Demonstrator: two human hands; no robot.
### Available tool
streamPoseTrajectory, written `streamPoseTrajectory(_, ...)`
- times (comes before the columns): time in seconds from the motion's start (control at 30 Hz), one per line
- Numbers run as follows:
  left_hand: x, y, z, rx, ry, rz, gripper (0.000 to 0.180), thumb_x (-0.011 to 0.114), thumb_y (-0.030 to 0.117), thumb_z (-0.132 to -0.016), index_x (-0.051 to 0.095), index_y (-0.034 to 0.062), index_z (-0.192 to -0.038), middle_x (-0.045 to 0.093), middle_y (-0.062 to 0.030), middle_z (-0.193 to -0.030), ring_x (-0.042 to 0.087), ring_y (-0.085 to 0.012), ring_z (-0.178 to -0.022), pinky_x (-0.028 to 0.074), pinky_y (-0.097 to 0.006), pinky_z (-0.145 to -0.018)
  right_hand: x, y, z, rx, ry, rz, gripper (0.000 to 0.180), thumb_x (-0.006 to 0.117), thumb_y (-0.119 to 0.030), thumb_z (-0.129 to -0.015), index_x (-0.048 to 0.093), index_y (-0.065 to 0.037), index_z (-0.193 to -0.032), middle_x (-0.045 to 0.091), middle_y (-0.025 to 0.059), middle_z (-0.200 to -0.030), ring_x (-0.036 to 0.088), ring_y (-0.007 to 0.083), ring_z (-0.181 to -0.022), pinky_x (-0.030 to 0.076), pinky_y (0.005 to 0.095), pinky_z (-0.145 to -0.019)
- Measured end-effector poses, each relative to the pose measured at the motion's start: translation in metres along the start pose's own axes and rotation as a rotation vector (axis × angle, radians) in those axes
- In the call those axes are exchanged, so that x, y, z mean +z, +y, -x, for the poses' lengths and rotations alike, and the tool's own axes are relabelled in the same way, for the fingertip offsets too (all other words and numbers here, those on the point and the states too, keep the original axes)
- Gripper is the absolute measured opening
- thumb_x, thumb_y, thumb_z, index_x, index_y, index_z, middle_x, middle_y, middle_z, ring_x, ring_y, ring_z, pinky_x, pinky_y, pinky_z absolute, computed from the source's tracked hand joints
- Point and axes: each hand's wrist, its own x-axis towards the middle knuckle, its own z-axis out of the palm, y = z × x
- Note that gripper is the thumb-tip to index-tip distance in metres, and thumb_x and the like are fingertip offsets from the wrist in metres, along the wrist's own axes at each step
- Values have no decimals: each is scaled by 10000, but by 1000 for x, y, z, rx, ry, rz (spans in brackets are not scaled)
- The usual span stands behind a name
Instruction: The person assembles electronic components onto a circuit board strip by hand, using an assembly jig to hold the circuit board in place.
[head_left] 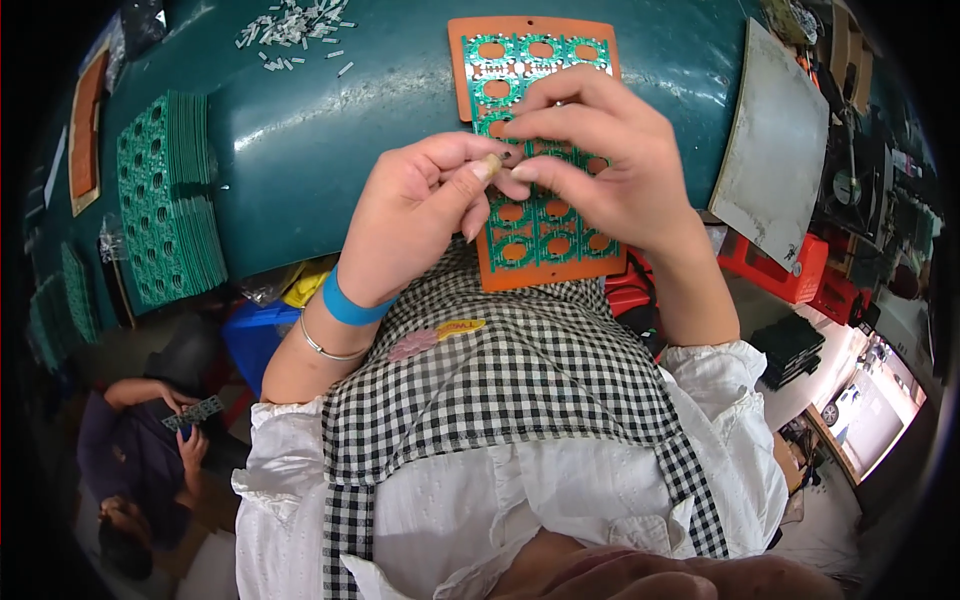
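Note:
A green circuit board panel [557, 243] with rows of round openings lies on an orange backing plate [500, 277], which reaches over the table's near edge. Over its middle, my left hand [415, 195] is closed in a pinch, a yellowish cover on the thumb tip. A tiny dark piece [507, 156] shows at those fingertips, too small to name. My right hand [610, 145] arches over the board's right side, thumb and fingers apart, its thumb close to the left fingertips. Both hands hide the board's centre.
Small white strips [300, 25] lie piled on the green table [290, 150]. At left stands a stack of green boards [165, 200]. A grey sheet [770, 140] lies at right, above a red crate [780, 265]. Another person [150, 440] holds a board at lower left.

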Motion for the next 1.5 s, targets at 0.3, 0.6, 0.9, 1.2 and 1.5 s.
streamPoseTrajectory(0.3, 5, -6, 2, 74, 5, -132, 177, 493, 65, -950, 611, -29, -1043, 674, -69, -841, 450, -32, -539, 385, -178, -496, -9, 2, 13, 275, 164, -376, 107, 706, 18, -709, 677, -29, -801, 642, 53, -835, 619, 176, -802, 492, 278, -728)
streamPoseTrajectory(0.6, 0, -4, -1, 12, 15, -54, 197, 481, 79, -964, 603, -46, -1054, 665, -89, -886, 385, -24, -546, 336, -155, -508, -13, 18, 33, 239, 14, 112, 104, 708, 15, -684, 654, -2, -772, 635, 57, -902, 605, 230, -883, 490, 322, -762)
streamPoseTrajectory(0.9, 0, -3, 1, -14, 28, 24, 175, 525, 105, -950, 614, -37, -1000, 638, -31, -762, 379, -6, -546, 298, -158, -491, -10, 17, 31, 228, 27, 161, 104, 709, 3, -676, 658, -2, -767, 630, 52, -886, 608, 231, -865, 493, 330, -739)
streamPoseTrajectory(1.2, 0, -2, 1, -34, 17, 7, 177, 536, 110, -945, 616, -38, -1001, 644, -24, -772, 378, 1, -559, 299, -153, -499, -6, 18, 28, 133, 26, 182, 97, 691, 35, -684, 655, 5, -769, 613, 48, -836, 627, 212, -794, 515, 319, -669)
streamPoseTrajectory(1.5, -3, -6, 3, -31, 14, -68, 164, 563, 106, -927, 637, -18, -1003, 670, -38, -809, 492, -14, -626, 380, -170, -553, -3, 15, 26, 77, 44, 173, 120, 692, 57, -669, 653, 10, -773, 605, 53, -805, 644, 197, -765, 531, 309, -649)
